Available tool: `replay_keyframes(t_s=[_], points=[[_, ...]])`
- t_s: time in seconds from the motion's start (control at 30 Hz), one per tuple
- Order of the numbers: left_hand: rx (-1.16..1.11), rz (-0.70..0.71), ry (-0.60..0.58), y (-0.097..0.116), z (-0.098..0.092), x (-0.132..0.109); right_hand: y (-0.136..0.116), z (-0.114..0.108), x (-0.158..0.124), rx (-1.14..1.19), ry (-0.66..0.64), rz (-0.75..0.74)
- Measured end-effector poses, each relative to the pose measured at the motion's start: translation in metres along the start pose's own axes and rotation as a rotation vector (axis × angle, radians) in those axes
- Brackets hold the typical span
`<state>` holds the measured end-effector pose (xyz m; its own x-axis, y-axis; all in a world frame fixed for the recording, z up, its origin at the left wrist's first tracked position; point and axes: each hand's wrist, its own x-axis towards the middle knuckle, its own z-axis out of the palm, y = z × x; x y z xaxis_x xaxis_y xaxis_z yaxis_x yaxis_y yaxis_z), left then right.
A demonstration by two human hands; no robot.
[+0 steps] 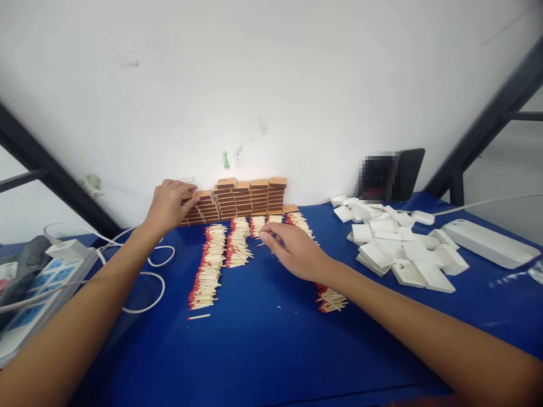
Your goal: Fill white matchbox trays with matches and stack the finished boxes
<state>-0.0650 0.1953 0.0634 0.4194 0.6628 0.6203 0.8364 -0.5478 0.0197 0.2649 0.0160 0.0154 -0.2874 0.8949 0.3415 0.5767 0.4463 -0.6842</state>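
Observation:
My left hand point(169, 204) is at the left end of a row of stacked brown matchboxes point(258, 198) along the wall. Its thumb and fingers close around the top of the leftmost stack, and the palm side is partly hidden. Over the rows of matches my right hand point(297, 251) is pinched, with a red-tipped match point(260, 245) showing at its fingertips. Red-headed matches point(208, 265) lie in several rows in front of the boxes. More matches point(331, 298) lie under and beside my right forearm. One single match point(198, 317) lies apart, below the left row.
White matchbox trays point(394, 243) lie heaped at the right, next to a long white box point(491, 243). A dark device point(409, 172) leans on the wall behind them. At the left are a power strip point(46, 288) and looping white cables point(163, 288). Everything rests on a blue table point(254, 345).

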Motion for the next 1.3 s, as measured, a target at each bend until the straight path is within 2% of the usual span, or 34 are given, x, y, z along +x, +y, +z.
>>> replay_keyframes(t_s=[0.33,0.47,0.63,0.73,0.8,0.83,0.93,1.1,1.3], points=[[0.015,-0.001,0.024,0.009,-0.003,0.005,0.005,0.0,0.001,-0.054,0.016,-0.033],[0.033,0.035,0.066,0.016,-0.005,0.006,0.006,-0.002,0.003,-0.113,0.024,-0.042],[0.183,0.092,0.089,0.045,-0.007,0.005,0.009,-0.004,0.005,-0.244,0.038,-0.052],[0.286,0.032,0.1,0.071,-0.009,0.0,0.012,-0.013,0.009,-0.41,0.051,-0.035],[0.284,-0.062,0.043,0.086,-0.011,-0.004,0.016,-0.024,0.013,-0.498,0.086,0.01],[0.269,-0.107,-0.021,0.093,-0.012,-0.005,0.019,-0.03,0.015,-0.532,0.111,0.045],[0.205,-0.253,-0.155,0.103,-0.015,-0.006,0.032,-0.05,0.022,-0.626,0.189,0.168],[0.016,-0.344,-0.371,0.099,-0.009,-0.001,0.056,-0.066,0.028,-0.702,0.251,0.326],[-0.237,-0.404,-0.509,0.094,0.01,-0.003,0.072,-0.067,0.029,-0.708,0.246,0.371]])
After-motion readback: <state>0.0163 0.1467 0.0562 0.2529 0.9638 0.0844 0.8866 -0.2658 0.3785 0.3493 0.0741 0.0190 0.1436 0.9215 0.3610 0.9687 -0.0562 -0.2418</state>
